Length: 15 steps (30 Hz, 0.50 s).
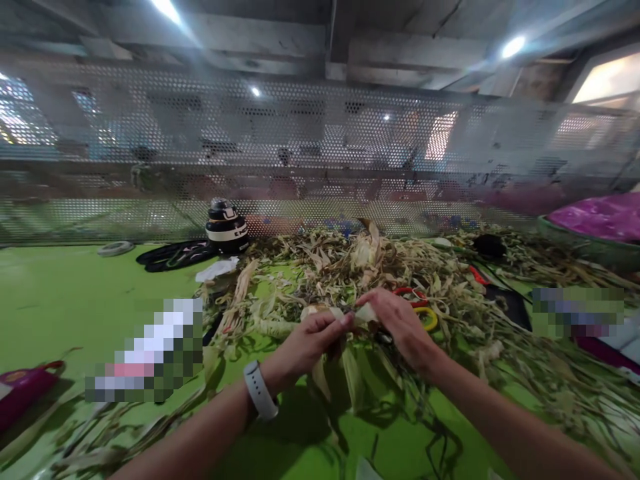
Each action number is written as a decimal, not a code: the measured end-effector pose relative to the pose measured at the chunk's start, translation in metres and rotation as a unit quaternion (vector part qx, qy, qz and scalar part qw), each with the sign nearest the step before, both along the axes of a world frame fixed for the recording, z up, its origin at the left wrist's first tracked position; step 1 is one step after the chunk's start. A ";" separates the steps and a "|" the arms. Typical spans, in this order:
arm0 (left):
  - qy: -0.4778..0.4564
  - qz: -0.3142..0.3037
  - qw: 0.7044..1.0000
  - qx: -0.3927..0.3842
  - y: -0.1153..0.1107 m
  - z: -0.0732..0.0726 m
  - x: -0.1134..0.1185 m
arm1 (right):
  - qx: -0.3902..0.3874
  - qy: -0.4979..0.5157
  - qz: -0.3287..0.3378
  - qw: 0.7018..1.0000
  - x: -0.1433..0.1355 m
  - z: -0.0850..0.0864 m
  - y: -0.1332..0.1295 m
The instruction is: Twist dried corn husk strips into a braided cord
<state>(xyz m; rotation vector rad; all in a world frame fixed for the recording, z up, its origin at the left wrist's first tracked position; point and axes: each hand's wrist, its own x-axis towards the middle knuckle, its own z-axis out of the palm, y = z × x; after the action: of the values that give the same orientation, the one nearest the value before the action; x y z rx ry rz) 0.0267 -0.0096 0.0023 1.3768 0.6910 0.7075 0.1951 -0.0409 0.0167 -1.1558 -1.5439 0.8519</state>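
Both of my hands meet above the green table at the centre of the head view. My left hand, with a white watch on the wrist, is closed in a pinch on a pale corn husk. The fingers of my right hand are closed on a pale corn husk too; whether it is the same piece I cannot tell. Longer husk strips hang below the hands. Close behind my right hand lie scissors with red handles and a yellow handle loop. Their blades are hidden.
A heap of dried husks spreads along the back. A black jug stands left of it, before a perforated metal screen. Green basin with pink plastic sits at right. Pixelated items lie at both sides; a maroon pouch is far left.
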 end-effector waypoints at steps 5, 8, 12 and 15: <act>0.012 0.018 1.000 0.017 0.002 -0.004 0.000 | 0.040 -0.092 0.007 0.995 -0.003 -0.005 0.001; 0.021 0.010 1.000 0.009 0.000 -0.003 0.001 | 0.044 -0.085 -0.034 0.995 -0.004 -0.008 0.004; 0.037 -0.030 0.999 0.003 -0.005 0.000 0.002 | 0.015 -0.045 -0.062 0.997 -0.003 -0.009 0.010; 0.037 -0.019 0.999 -0.021 -0.006 -0.001 0.003 | -0.009 -0.010 -0.062 0.998 0.000 -0.009 0.015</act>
<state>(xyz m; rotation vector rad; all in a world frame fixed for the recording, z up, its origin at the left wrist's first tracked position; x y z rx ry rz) 0.0300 -0.0157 0.0014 1.3796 0.7316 0.6117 0.1954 -0.0261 0.0073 -1.2635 -1.4664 0.7743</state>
